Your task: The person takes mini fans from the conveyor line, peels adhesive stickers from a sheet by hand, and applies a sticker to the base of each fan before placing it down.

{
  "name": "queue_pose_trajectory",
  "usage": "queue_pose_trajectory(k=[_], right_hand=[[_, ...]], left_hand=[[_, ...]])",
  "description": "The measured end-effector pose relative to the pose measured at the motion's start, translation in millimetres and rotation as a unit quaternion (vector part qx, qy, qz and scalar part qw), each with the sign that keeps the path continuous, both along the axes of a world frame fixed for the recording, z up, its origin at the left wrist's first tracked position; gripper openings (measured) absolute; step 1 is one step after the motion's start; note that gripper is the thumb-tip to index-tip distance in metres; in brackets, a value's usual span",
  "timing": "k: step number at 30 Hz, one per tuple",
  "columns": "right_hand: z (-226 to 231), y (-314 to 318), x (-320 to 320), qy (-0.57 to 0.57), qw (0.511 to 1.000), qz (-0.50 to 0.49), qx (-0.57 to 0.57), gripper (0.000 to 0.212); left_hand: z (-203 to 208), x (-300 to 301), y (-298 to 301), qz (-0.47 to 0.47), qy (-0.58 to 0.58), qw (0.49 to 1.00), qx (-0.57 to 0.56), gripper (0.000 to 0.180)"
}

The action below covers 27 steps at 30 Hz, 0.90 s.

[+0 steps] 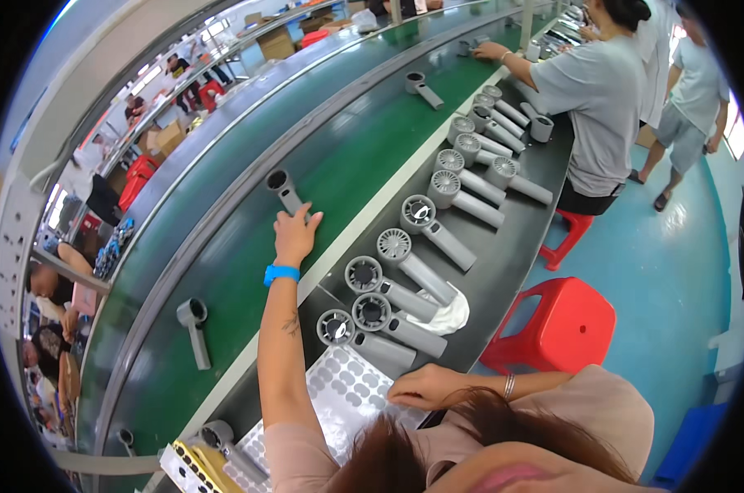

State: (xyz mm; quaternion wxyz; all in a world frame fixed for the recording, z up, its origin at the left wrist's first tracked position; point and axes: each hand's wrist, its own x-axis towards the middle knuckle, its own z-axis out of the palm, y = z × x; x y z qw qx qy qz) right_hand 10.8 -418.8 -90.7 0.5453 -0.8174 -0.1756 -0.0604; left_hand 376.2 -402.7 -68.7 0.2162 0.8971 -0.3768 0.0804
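L. hand [296, 236] at grey fan [285, 189] on green belt [364, 160]; R. hand [428, 386] at dotted sheet [337, 394]. Both grips: can't say if clamped. Poss. risk: fan slipping if held loosely.

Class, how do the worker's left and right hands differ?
The left hand is at a gray fan part on the green belt; the right hand is at a sheet of gray discs. The left hand has a blue wristband, the right hand silver bracelets. Both are ungloved.

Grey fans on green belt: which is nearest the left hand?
The grey fan whose handle reaches the left hand; the other belt fans lie well apart from that hand.
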Motion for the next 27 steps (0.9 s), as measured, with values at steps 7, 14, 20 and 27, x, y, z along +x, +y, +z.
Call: queue_pose_trajectory(k=[7, 14, 20, 27], right_hand=[[5, -2, 3, 0.009, 1.0, -0.025, 0.005, 0.011], [1, 2, -1, -0.021, 0.999, -0.041, -0.013, 0.011], [6, 4, 2, 0.028, 0.997, -0.064, -0.037, 0.011], [14, 27, 2, 0.045, 0.985, -0.169, 0.004, 0.01]], left_hand=[[-27, 47, 32, 0.04, 0.01, 0.972, -0.232, 0.021], [67, -13, 119, 0.028, 0.064, 0.834, -0.547, 0.037], [133, -161, 191, 0.041, 0.065, 0.829, -0.554, 0.035], [114, -279, 290, 0.066, 0.061, 0.834, -0.545, 0.044]])
